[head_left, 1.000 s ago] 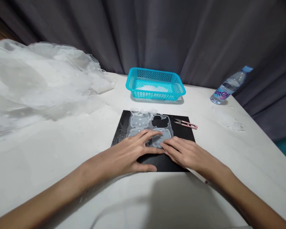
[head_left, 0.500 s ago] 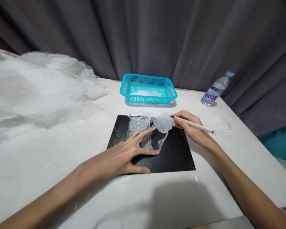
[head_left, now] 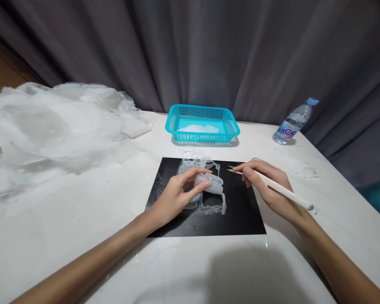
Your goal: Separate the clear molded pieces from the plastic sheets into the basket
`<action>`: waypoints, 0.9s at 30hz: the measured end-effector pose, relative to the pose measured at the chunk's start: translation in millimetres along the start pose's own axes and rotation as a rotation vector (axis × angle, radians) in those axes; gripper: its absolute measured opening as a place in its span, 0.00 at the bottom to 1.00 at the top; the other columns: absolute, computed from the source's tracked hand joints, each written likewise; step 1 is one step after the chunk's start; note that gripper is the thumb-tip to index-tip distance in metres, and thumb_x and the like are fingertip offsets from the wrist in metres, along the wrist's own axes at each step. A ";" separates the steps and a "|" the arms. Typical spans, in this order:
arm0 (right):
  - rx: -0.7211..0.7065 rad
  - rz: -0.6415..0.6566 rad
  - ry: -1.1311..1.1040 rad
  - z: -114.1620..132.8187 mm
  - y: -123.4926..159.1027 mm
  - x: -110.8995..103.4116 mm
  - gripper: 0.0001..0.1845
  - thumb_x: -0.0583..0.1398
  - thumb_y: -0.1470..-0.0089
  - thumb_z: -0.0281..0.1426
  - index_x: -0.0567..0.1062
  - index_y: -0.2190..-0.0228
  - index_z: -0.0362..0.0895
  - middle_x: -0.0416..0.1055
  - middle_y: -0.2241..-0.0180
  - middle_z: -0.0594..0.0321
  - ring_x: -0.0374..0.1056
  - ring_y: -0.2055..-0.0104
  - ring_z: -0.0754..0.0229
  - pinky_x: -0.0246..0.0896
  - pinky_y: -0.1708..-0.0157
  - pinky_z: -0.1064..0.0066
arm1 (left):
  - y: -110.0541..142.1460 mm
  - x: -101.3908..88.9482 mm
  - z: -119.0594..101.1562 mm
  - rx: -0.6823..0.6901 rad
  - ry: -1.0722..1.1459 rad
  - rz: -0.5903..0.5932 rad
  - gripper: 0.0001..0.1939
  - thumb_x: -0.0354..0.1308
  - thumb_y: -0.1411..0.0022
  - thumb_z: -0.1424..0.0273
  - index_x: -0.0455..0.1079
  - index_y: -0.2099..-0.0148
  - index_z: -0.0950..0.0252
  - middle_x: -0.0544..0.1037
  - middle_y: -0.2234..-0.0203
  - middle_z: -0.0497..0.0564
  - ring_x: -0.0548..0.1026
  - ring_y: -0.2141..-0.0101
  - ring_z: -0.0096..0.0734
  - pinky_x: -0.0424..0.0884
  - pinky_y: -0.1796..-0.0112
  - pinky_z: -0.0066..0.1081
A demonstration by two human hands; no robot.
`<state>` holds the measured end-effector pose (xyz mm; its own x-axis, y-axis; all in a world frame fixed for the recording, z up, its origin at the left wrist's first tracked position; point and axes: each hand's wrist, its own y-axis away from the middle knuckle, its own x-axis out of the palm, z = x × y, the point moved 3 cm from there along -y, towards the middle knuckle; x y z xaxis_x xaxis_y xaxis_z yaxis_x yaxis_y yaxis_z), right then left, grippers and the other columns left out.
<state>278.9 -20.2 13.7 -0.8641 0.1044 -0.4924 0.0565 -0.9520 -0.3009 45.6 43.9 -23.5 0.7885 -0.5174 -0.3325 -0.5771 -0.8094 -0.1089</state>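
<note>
at far left, one crumpled heap (head_left: pixel 66 114) of thin, translucent white sheets on a glossy white table (head_left: pixel 164 270); next, the left hand (head_left: pixel 172 196), thumb and index finger pinched on a frosted, lobed plastic piece (head_left: pixel 215 185), over a smooth black rectangular mat (head_left: pixel 243 215) bearing a translucent moulded sheet (head_left: pixel 223 205) with an open gap; then the right hand (head_left: pixel 270 185), fingers closed round a slim white pen-shaped tool (head_left: pixel 283 190). containers: one turquoise perforated basket (head_left: pixel 202 137), rectangular, flat white pieces (head_left: pixel 199 128) on its floor; one clear plastic bottle (head_left: pixel 294 121), blue-capped, clear liquid inside.
</note>
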 end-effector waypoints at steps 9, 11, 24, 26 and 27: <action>-0.303 0.130 0.235 -7.0 11.8 43.3 0.04 0.61 0.33 0.30 0.74 0.56 0.46 0.75 0.61 0.58 0.72 0.58 0.55 0.68 0.56 0.64 | 11.0 0.8 -2.9 -0.058 0.182 -0.012 0.15 0.65 0.32 0.61 0.78 0.47 0.62 0.83 0.54 0.52 0.82 0.56 0.38 0.79 0.54 0.31; -0.309 0.133 0.230 -4.3 12.9 42.9 0.05 0.58 0.32 0.27 0.74 0.57 0.46 0.75 0.62 0.58 0.72 0.59 0.55 0.67 0.56 0.64 | 11.7 0.6 -0.9 -0.086 0.223 -0.021 0.15 0.66 0.32 0.61 0.78 0.47 0.61 0.83 0.55 0.52 0.82 0.58 0.37 0.79 0.56 0.29; -0.342 0.109 0.279 0.4 12.6 48.9 0.06 0.56 0.30 0.26 0.73 0.58 0.46 0.76 0.62 0.59 0.71 0.59 0.56 0.68 0.57 0.64 | 8.7 3.3 -1.5 -0.060 0.040 0.054 0.16 0.67 0.35 0.58 0.77 0.50 0.60 0.80 0.60 0.49 0.75 0.63 0.34 0.70 0.61 0.29; -0.396 0.114 0.341 1.6 13.8 52.7 0.06 0.56 0.30 0.26 0.73 0.57 0.45 0.75 0.62 0.58 0.70 0.60 0.55 0.68 0.58 0.63 | 9.3 6.4 -1.6 -0.044 -0.054 0.114 0.14 0.64 0.32 0.56 0.79 0.53 0.60 0.80 0.64 0.47 0.73 0.67 0.31 0.67 0.64 0.28; -0.419 0.123 0.383 1.7 14.7 54.5 0.06 0.55 0.29 0.25 0.73 0.57 0.44 0.75 0.62 0.57 0.70 0.60 0.55 0.68 0.59 0.63 | 9.9 7.7 -1.5 -0.046 -0.086 0.129 0.14 0.62 0.31 0.55 0.80 0.54 0.60 0.80 0.67 0.46 0.71 0.70 0.30 0.66 0.66 0.28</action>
<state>231.8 -29.0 -16.2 -0.6003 0.1716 -0.7812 0.4053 -0.7767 -0.4821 46.4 31.5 -25.7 0.6861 -0.5937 -0.4203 -0.6604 -0.7507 -0.0177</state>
